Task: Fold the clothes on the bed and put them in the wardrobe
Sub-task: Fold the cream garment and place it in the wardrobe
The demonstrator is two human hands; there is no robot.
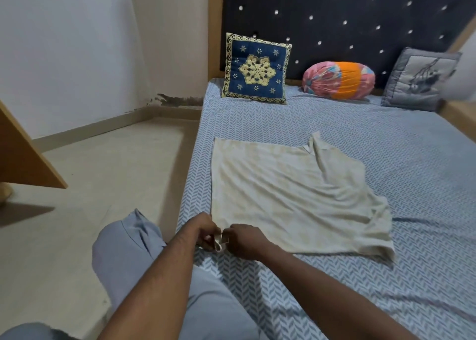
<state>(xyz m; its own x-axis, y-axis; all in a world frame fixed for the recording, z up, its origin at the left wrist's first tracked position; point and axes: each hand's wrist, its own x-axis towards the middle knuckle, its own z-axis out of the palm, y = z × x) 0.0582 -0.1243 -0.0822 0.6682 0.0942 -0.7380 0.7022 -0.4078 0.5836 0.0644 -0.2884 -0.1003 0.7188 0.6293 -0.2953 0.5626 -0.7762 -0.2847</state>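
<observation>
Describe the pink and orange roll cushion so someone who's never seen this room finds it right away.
Look to the dark studded headboard at the far end of the bed. Three cushions lie along its base; the pink and orange roll-shaped cushion is the middle one. It is the only rounded one, between a square blue embroidered cushion and a square grey cushion.

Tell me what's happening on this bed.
A person at the edge of the bed is working on a cream garment that lies spread on the sheet, rumpled along its right side. The left hand and right hand are close together, both pinching the garment's near corner. It does not look folded yet. A blue cushion, a striped bolster and a grey cushion sit by the headboard.
</observation>
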